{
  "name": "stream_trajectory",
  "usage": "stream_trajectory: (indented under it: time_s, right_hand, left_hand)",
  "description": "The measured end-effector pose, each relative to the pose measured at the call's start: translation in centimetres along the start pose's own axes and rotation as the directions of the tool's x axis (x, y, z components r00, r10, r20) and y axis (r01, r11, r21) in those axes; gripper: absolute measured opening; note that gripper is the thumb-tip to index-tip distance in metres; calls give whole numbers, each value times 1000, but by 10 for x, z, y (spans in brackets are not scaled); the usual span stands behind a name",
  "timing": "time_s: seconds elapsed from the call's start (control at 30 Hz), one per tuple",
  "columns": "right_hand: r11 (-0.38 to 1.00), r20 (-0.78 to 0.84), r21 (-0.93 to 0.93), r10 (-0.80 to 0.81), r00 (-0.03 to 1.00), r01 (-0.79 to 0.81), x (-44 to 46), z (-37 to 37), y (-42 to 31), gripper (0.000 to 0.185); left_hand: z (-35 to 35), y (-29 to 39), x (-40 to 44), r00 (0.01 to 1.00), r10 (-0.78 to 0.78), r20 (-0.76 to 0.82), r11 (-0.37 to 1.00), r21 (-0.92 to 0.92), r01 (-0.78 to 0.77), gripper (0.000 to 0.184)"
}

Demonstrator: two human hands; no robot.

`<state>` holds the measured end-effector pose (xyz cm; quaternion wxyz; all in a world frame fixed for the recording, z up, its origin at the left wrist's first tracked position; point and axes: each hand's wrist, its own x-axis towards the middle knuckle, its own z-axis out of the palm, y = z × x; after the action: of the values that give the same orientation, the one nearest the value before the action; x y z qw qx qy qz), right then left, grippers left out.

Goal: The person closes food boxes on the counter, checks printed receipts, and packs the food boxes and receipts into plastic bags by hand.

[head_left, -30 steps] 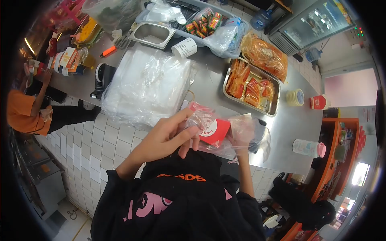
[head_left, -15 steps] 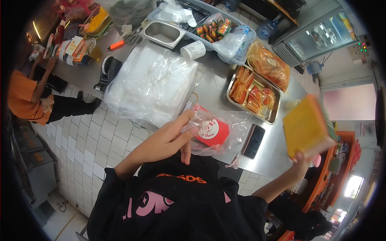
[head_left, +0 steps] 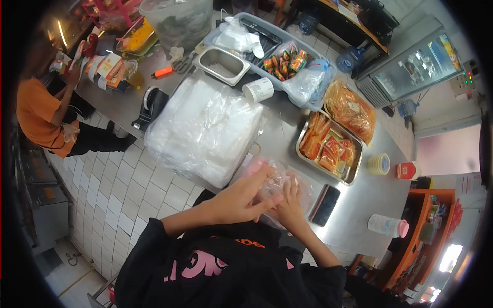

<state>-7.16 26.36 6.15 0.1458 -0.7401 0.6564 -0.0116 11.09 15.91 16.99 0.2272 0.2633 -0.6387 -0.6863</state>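
Just below centre frame, steady the clear bag (head_left: 305, 193) with the left hand (head_left: 243, 197), right hand (head_left: 289, 206) pressing lightly; whether either's fingers grip is unclear.

A: What finish is seen on the table (head_left: 354, 213)?

B: Smooth metal, with a bright glare. The same look is shared by the tray (head_left: 328, 173) and the tub (head_left: 215, 74).

A: And on the bag (head_left: 307, 197)?

B: Thin, clear plastic is shown, crumpled and glossy.

A: How is the pile (head_left: 205, 128) faced?

B: In clear plastic, shinily creased; a milky white is seen through it.

A: Is paper found?

B: On the roll (head_left: 258, 90): white, matt, printed.

A: Glass?

B: A dark, glassy face is presented by the phone (head_left: 325, 205).

A: Cloth?

B: The shirt (head_left: 257, 277) is seen as matt black fabric, printed in pink.
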Motion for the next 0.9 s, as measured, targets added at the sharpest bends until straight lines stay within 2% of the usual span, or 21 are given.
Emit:
stream_trajectory:
  time_s: [0.03,0.07,0.1,0.13,0.17,0.23,0.27,0.3,0.33,0.37,0.47,0.5,0.53,0.57,0.6,0.67,0.7,0.73,0.8,0.83,0.9]
  right_hand:
    - [1000,-24,22,-5,1000,5,-1,-16,2,58]
    - [999,-49,45,-10,999,13,-7,-40,4,45]
    - [998,32,24,54,998,-55,-15,-62,13,41]
    - [993,111,-2,121,986,-122,-27,-85,26,38]
    - [996,189,-93,33,982,-15,-49,-112,40,35]
    - [971,364,-84,239,900,-224,-62,-176,27,32]
    - [986,273,-52,168,947,-160,-70,-199,23,26]
    - [985,264,-49,170,949,-163,-73,-221,20,26]
    - [952,289,194,173,941,-235,-76,-240,18,21]
    - [857,310,423,167,936,-293,-75,-251,19,17]
    - [788,304,561,86,949,-252,-77,-249,32,32]
    - [848,153,503,106,983,-169,-72,-242,30,27]
    - [846,143,506,109,984,-167,-69,-241,31,27]
    - [780,197,557,208,958,-284,-68,-241,31,27]
    - [696,262,598,299,918,-397,-68,-240,32,27]
    - [692,247,604,309,918,-396,-74,-232,39,27]
    - [703,201,602,325,924,-378,-79,-226,43,27]
    - [715,155,598,340,927,-362,-79,-224,44,28]
    - [656,204,623,390,898,-426,-79,-225,45,28]
    - [604,248,636,430,868,-481,-78,-225,45,28]
    - [590,262,649,419,869,-480,-74,-224,47,28]
  left_hand:
    - [-9,2,8,1000,5,-8,1000,13,-5,36]
    - [-23,3,20,987,159,12,938,310,-155,31]
    - [-38,5,34,953,291,79,769,573,-283,26]
    - [-54,3,50,925,373,66,752,563,-343,22]
    - [-70,3,69,890,453,55,729,552,-405,20]
    - [-101,9,118,897,427,-118,801,509,-314,20]
    - [-126,0,149,898,408,-168,706,682,-193,21]
    - [-150,-9,183,880,435,-192,646,747,-157,22]
    - [-181,-37,222,834,505,-223,517,851,-86,23]
    - [-212,-59,256,871,418,-256,579,814,-38,23]
    - [-302,-143,346,784,578,-227,463,882,-87,26]
    - [-317,-159,364,734,575,-361,499,866,35,30]
    - [-324,-165,378,668,564,-486,536,830,152,35]
    - [-326,-176,391,581,629,-516,548,825,139,44]
    - [-324,-176,396,590,629,-507,543,829,134,44]
    - [-325,-171,394,751,405,-522,581,781,229,42]
    - [-325,-167,392,768,364,-527,679,715,169,28]
    - [-321,-157,390,776,356,-520,674,718,172,28]
    - [-313,-139,387,773,521,-363,210,932,296,18]
    - [-316,-138,385,798,539,-269,120,962,244,17]
    - [-316,-126,378,797,561,-223,111,975,194,17]
